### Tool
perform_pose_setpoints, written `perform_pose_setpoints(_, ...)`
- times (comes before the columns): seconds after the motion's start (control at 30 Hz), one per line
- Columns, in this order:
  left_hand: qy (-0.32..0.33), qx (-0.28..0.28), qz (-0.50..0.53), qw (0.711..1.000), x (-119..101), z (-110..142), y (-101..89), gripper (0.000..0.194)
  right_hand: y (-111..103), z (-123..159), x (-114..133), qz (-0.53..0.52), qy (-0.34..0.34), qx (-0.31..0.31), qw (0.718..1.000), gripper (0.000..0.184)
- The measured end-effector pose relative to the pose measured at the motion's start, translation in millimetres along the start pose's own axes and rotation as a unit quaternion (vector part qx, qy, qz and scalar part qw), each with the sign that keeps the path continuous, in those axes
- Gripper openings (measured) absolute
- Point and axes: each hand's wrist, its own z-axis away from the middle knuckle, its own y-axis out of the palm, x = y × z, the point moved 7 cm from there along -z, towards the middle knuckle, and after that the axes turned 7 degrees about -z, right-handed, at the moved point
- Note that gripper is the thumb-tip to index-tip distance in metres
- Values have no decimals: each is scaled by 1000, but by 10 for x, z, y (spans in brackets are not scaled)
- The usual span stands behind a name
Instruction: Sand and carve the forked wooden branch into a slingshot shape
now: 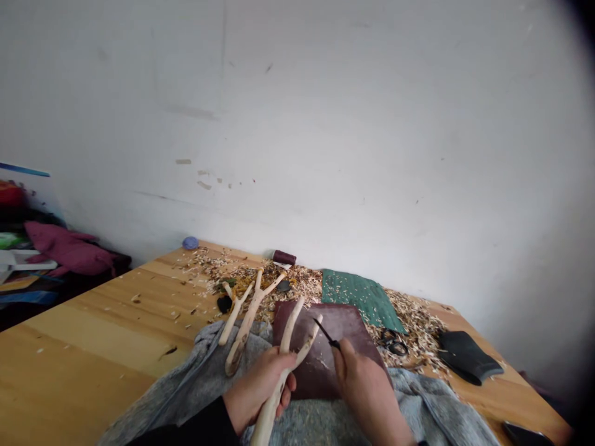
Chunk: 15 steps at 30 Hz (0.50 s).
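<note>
My left hand (267, 381) is wrapped round a peeled, Y-shaped forked stick (292, 325) just below its fork, the two prongs pointing up and away. In my right hand (365, 384) is a small knife (325, 331) with a dark, narrow blade. The blade's tip is close to the right prong; whether it touches the wood I cannot tell. Under both hands lies a dark maroon leather-like sheet (351, 322). Two more peeled forked sticks, a larger one (248, 322) and a smaller one (231, 323), lie to the left, partly on a grey cloth (199, 359).
Wood shavings (304, 282) cover the back of the wooden table (93, 334). Farther right are a green sheet (356, 294), black-handled scissors (395, 344), a black folded piece (467, 356) and a phone-like dark object (525, 433). A maroon thread spool (284, 257) stands against the white wall.
</note>
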Motion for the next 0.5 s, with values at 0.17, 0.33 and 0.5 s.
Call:
perform_pose_setpoints(0.17, 30, -26, -47, 998, -143, 8, -43, 43, 185, 14, 191, 94, -32, 5, 995, 18)
perform_pose_setpoints(0.33, 44, -28, -72, 996, -181, 29, -33, 52, 214, 31, 242, 157, -56, -19, 986, 13)
perform_pose_setpoints(0.5, 68, -24, -57, 996, -250, 86, 6, 48, 209, 47, 264, 196, -73, -33, 977, 12)
